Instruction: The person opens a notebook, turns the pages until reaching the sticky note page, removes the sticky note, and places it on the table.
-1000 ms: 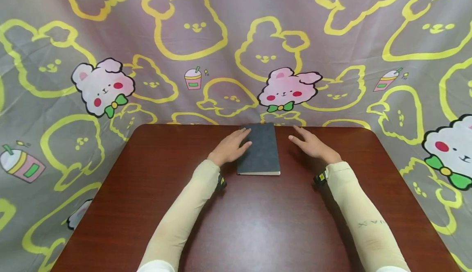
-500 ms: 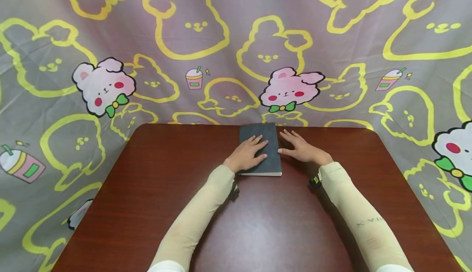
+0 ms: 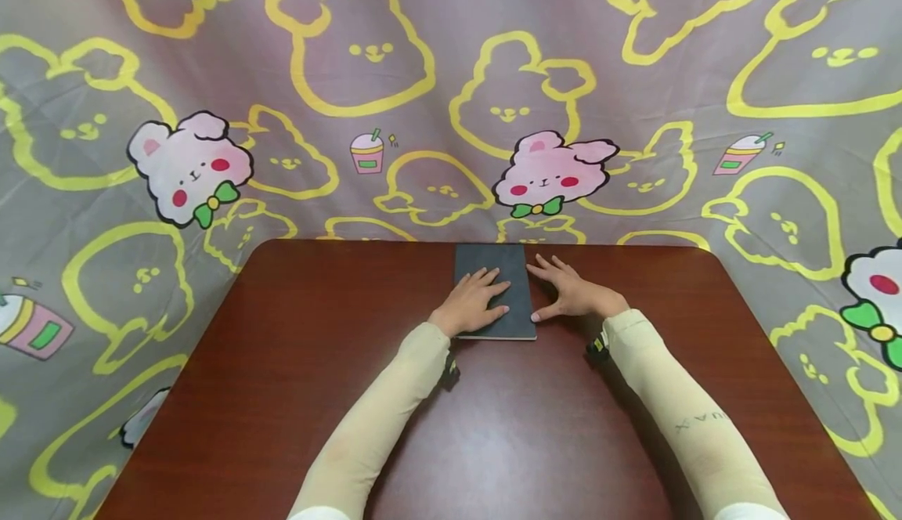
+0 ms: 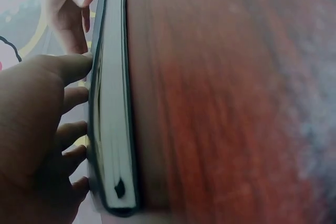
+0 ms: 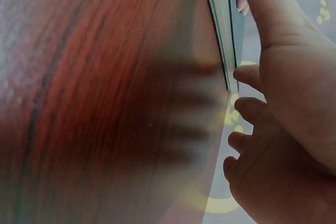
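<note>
A dark blue-grey notebook (image 3: 517, 258) lies closed at the table's far edge. My left hand (image 3: 470, 302) rests on its cover with the fingers spread. In the left wrist view, the notebook's white page edge (image 4: 113, 103) faces the camera, and the left fingertips (image 4: 79, 129) meet the cover. Beside the right side is my right hand (image 3: 574, 293), thumb and forefinger apart, their tips right at that edge. In the right wrist view the right hand (image 5: 294, 98) has its fingers extended past the notebook's side (image 5: 220, 24).
The reddish-brown wooden table (image 3: 282, 387) has rounded far corners. Behind it and along both sides hangs a grey curtain (image 3: 423, 3) printed with yellow outlines and rabbit faces. A small dark wrist camera (image 3: 597, 345) sits under the right wrist.
My left hand has moved right, further onto the notebook cover. The right hand has come left to the notebook's side. Less of the notebook's near page edge shows in the head view.
</note>
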Available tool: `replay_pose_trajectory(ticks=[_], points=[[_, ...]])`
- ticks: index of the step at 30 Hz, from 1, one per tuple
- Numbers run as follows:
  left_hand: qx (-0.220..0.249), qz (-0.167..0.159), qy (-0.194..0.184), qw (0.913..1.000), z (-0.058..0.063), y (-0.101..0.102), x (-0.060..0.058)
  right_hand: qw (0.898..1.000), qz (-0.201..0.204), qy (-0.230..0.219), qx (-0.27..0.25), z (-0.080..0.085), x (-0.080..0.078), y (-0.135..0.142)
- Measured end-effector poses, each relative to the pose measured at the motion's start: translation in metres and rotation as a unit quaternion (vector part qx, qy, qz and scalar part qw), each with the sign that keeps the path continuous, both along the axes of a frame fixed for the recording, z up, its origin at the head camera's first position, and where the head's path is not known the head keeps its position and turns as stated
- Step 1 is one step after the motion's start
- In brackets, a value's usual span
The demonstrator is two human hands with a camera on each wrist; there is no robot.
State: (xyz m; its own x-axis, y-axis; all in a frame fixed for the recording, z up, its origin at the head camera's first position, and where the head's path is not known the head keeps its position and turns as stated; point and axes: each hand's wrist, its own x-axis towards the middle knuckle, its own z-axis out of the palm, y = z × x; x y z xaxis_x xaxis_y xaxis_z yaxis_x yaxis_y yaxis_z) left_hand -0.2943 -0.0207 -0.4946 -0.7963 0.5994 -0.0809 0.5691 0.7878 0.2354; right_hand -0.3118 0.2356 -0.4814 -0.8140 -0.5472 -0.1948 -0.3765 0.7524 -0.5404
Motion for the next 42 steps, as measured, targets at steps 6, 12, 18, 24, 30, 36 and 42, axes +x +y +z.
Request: replay_pose_trajectory(ticks=[6, 12, 18, 24, 30, 36, 42], points=[[0.010, -0.001, -0.005, 0.9999, -0.001, -0.002, 0.000, 1.000, 0.007, 0.003, 0.000, -0.002, -0.002, -0.001], [0.008, 0.001, -0.010, 0.9999, 0.000, -0.001, 0.000, 1.000, 0.008, 0.009, -0.005, -0.002, -0.001, 0.000], [0.013, 0.007, -0.011, 0.9998, 0.000, -0.001, 0.000, 1.000, 0.003, 0.007, -0.017, -0.007, -0.002, -0.001], [0.015, 0.007, -0.010, 0.9998, 0.003, -0.003, 0.000, 1.000, 0.005, -0.001, -0.028, -0.008, -0.002, 0.000], [0.029, -0.002, 0.013, 0.9995, 0.012, -0.005, 0.001, 0.998, -0.001, -0.004, -0.064, 0.003, -0.001, 0.002], [0.039, -0.005, 0.027, 0.9989, 0.027, -0.008, 0.005, 0.995, 0.013, 0.008, -0.103, 0.015, -0.002, 0.000], [0.060, -0.005, 0.062, 0.9963, 0.043, -0.007, 0.007, 0.994, 0.015, 0.029, -0.107, 0.027, -0.005, -0.007]])
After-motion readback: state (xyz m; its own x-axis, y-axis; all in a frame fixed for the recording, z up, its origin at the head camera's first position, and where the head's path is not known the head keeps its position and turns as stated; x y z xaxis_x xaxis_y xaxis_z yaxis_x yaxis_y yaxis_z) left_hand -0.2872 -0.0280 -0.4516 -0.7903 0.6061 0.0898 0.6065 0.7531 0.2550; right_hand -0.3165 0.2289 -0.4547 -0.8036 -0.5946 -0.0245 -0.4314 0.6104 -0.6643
